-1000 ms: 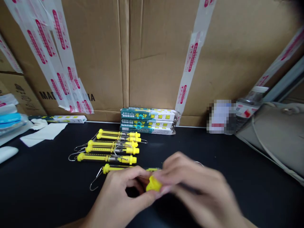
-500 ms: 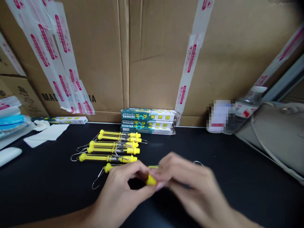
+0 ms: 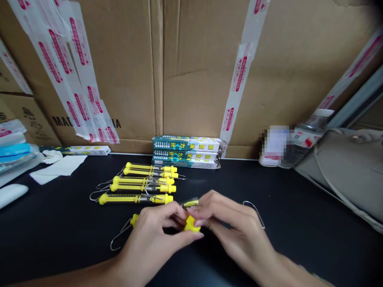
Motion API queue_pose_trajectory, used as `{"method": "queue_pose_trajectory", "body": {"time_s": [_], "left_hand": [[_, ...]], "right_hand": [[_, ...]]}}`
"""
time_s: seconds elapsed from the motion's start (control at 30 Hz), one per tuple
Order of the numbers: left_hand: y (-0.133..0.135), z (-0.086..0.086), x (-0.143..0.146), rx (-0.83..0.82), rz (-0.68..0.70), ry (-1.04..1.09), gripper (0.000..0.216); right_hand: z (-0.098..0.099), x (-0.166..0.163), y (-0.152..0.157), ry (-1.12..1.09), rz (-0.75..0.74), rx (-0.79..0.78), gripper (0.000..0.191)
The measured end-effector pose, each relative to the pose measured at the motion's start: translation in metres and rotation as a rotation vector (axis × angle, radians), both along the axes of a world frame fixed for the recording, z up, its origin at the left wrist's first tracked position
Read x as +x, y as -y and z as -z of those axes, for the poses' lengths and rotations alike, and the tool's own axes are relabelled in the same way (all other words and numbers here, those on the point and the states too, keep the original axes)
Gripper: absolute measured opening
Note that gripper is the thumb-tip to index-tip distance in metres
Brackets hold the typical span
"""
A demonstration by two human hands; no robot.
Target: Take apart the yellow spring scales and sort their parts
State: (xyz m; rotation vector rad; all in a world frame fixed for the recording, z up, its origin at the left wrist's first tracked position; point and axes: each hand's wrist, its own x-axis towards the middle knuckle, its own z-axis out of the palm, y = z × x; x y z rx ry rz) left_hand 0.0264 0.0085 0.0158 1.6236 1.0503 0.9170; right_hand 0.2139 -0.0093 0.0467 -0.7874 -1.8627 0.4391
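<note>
My left hand and my right hand meet over the black table, both pinching a small yellow cap of a yellow spring scale. The scale's body sticks out to the left under my left hand, with a wire hook at its end. Another wire hook shows to the right of my right hand. Several finished yellow spring scales lie in a row just behind my hands.
Stacked printed boxes stand against taped cardboard cartons at the back. White paper and another long box lie at the back left. A grey bag and a bottle sit on the right.
The scale in my hands has tilted, its hooked left end swinging nearer to me. My right hand has steadied and the wire hook beside it shows more fully.
</note>
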Motion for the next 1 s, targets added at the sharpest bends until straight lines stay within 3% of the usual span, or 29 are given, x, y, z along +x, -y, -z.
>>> {"method": "queue_pose_trajectory", "body": {"time_s": [0.13,0.23,0.37,0.43,0.53,0.63,0.77,0.87,1.0], "left_hand": [[0.0,-0.001,0.0,0.008,-0.005,-0.007,0.017],[0.0,0.0,0.0,0.007,0.007,-0.009,0.017],[0.0,0.002,0.0,0.056,-0.006,0.022,0.015],[0.0,0.004,0.001,0.035,-0.007,0.067,0.015],[-0.001,0.004,0.001,0.009,-0.012,0.128,0.016],[-0.003,0.003,0.0,-0.053,0.014,0.14,0.018],[-0.004,0.0,-0.001,-0.13,0.079,0.176,0.02],[-0.004,0.001,-0.002,-0.122,0.105,0.237,0.029],[-0.005,0.003,-0.004,-0.141,0.117,0.303,0.02]], "right_hand": [[0.009,-0.002,0.0,-0.145,0.147,0.058,0.019],[0.012,0.001,-0.002,-0.051,-0.031,-0.062,0.016],[0.007,0.009,-0.007,-0.169,0.192,-0.074,0.013],[0.007,0.011,-0.009,-0.215,0.236,-0.157,0.009],[0.017,0.009,-0.01,-0.264,0.157,-0.329,0.007],[0.034,0.002,-0.007,-0.3,0.066,-0.401,0.01],[0.049,-0.003,0.0,-0.182,0.018,-0.384,0.016],[0.051,-0.001,0.004,-0.068,0.055,-0.309,0.02],[0.05,0.003,0.004,-0.021,0.104,-0.268,0.019]]}}
